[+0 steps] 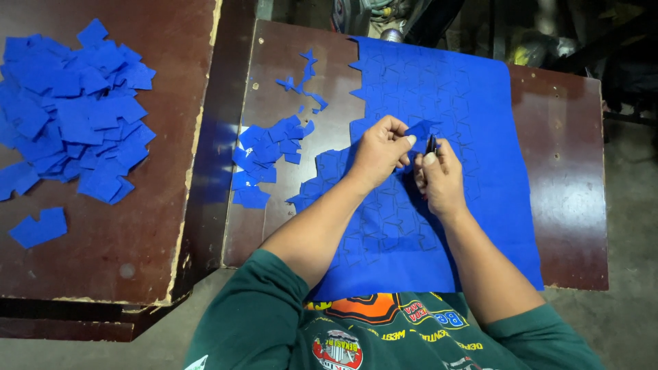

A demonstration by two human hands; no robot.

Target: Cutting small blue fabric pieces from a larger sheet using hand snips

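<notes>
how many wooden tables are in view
2: a worn dark wooden table at left bearing a heap of blue cut pieces, and a glossy brown wooden table under the blue marked sheet the hands work over.

A dark green short-sleeved shirt (267, 322) with orange, red and blue printed badges across the chest; both forearms bare below the sleeves.

Dim, sharp view; overhead glare on the dark table (569, 178), edges shadowed.

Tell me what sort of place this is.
Likely a small craft workshop: a blue felt sheet marked with outlines, a pile of cut blue pieces, worn wooden tables.
</notes>
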